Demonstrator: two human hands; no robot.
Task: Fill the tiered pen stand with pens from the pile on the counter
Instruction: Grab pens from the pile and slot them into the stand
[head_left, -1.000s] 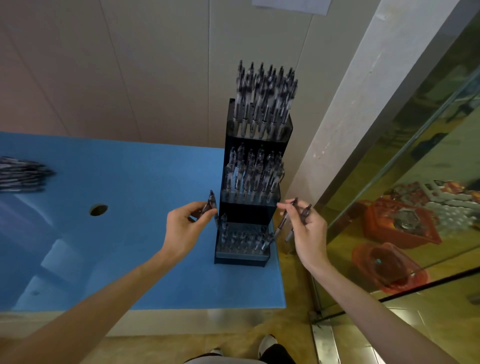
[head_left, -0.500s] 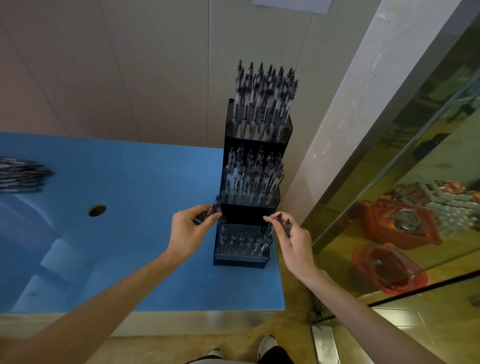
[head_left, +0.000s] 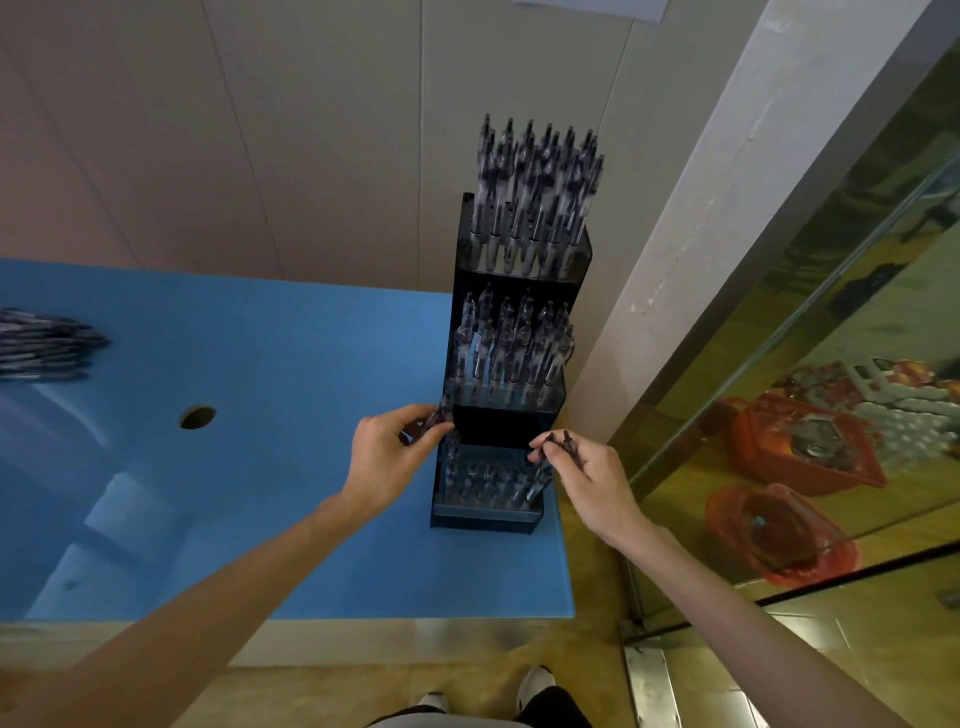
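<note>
Head view, pens (head_left: 530, 208) upright in pen stand (head_left: 470, 332), tips down

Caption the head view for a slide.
Both hands, left and right, hold pens at the bottom tier of a black pen stand.

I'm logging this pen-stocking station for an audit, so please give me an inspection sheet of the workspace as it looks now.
Surface: blue counter with a round hole.
Job's things: black tiered pen stand at the counter's right end; top and middle tiers packed with upright pens, bottom tier partly filled. Pile of pens at the far left.
Clutter: nothing seen.
Grips: left hand holds pens at the stand's left edge; right hand pinches pens over the bottom tier's right side.
Cables: nothing seen.
Surroundings: panelled wall behind; reflective glass panel to the right; person's shoes below.
</note>
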